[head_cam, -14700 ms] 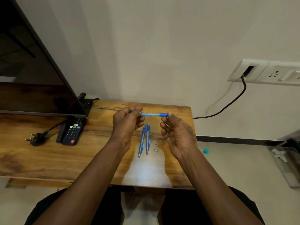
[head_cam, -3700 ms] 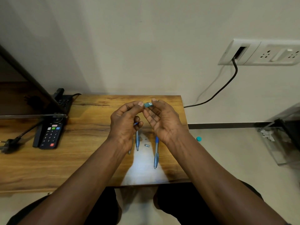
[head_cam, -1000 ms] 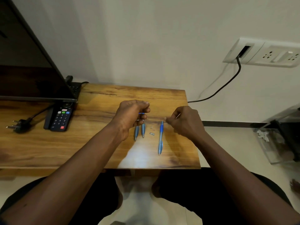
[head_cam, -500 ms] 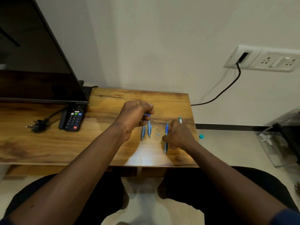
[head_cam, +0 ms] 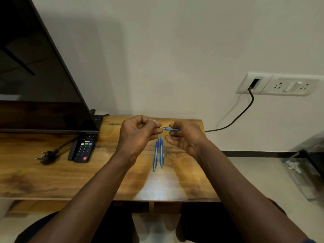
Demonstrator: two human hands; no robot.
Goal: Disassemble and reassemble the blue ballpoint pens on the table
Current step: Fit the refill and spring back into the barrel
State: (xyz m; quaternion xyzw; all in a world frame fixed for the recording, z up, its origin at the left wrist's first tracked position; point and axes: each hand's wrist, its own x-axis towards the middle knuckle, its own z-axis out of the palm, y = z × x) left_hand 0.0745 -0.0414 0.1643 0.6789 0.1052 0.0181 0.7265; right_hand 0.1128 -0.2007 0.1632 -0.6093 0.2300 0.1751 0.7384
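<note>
My right hand [head_cam: 188, 137] holds a blue pen [head_cam: 171, 129] level above the table, its tip pointing left. My left hand [head_cam: 138, 133] is just left of that tip with its fingers pinched together. The small pen part it held a moment ago is hidden inside the fingers. Two more blue pens [head_cam: 158, 155] lie side by side on the wooden table [head_cam: 52, 178] below and between my hands. A few tiny loose pen parts [head_cam: 170, 161] lie just right of those pens.
A TV screen [head_cam: 35, 81] stands at the back left, with a black remote [head_cam: 82, 149] and a loose plug [head_cam: 46, 156] in front of it. A wall socket [head_cam: 278, 85] with a black cable is on the right. The table's right edge is near my right arm.
My right hand has lifted the third pen off the table and brought it up to my left hand. My left hand stayed raised with its fingers pinched.
</note>
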